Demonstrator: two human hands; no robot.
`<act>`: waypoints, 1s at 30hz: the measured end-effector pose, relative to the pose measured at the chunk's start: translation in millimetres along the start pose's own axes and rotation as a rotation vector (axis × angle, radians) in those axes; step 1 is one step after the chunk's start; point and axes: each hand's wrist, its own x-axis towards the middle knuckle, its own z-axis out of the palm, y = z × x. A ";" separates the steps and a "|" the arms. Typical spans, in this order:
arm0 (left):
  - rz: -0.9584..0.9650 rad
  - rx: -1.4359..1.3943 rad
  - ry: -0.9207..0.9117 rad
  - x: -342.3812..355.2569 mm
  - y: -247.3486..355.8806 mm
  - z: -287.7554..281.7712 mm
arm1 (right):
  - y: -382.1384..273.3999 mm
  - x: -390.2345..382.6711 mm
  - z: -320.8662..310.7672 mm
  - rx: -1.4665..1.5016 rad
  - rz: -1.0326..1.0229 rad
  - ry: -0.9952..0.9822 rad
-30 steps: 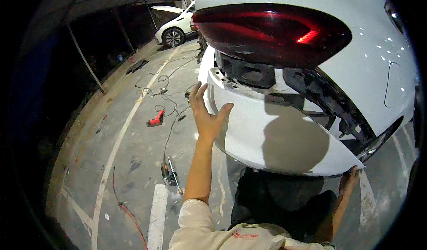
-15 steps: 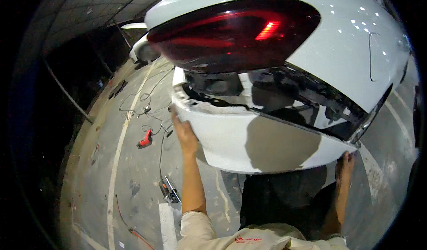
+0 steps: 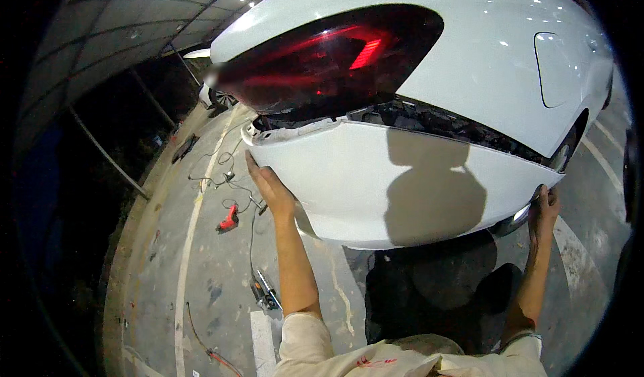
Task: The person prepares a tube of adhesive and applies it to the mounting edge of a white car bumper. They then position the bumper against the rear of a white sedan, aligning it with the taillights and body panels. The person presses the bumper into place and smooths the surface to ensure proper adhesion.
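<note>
We are bringing the white bumper cover (image 3: 329,176) higher and closer to the car body (image 3: 493,58): compared with a second ago, the dark opening beneath the tail lamp (image 3: 322,68) is showing much smaller, with only a narrow gap (image 3: 463,127) running along the cover's upper edge toward the wheel arch (image 3: 578,127). For the work in hand, that is meaning a closer fit, though the edge is not yet sitting flush (our own shadow (image 3: 436,196) is falling across the panel's face).

Our left hand (image 3: 272,188) is lying open against the cover's left end, fingers stretched out and gripping nothing; it was reaching around the top corner with fingers spread. Our right hand (image 3: 545,206) is rising with the other end, its partly curled fingers touching the underside of the pointed tip; we cannot tell whether they are pinching it or only propping it.

The cover is hanging between our hands, under the lamp. Well off to the left, a red power tool (image 3: 229,219) is lying on the floor (image 3: 221,263).
</note>
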 end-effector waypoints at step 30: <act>0.065 0.153 0.065 -15.7 35.2 42.5 | 33.6 36.6 -16.6 0.265 0.055 -0.078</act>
